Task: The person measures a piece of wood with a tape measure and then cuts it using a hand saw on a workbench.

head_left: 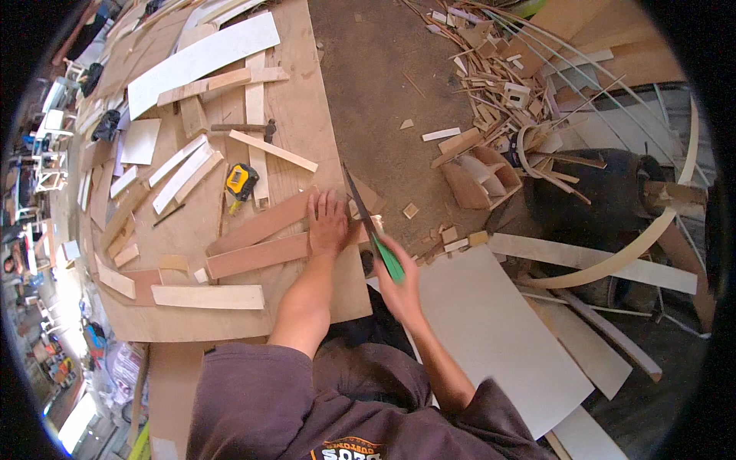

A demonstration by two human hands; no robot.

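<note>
My right hand (pixel 401 282) is wrapped around the green handle of a handsaw (pixel 362 201). The dark blade points away from me along the right edge of the plywood tabletop (pixel 337 295), across the end of a reddish-brown board (pixel 257 257). On that board my left hand (pixel 328 222) lies flat, fingers stretched forward, just left of the blade. A second reddish-brown board (pixel 261 224) angles away beneath or beside the left fingers; the hand hides where the two come together. Whether the teeth are in the wood cannot be made out.
A yellow and black tape measure (pixel 241 182) and a hammer (pixel 264 129) lie among wood strips on the tabletop. A long white panel (pixel 203 65) is farther back. Offcuts (pixel 491 100) are heaped on the floor at far right. A large pale sheet (pixel 498 337) lies by my right arm.
</note>
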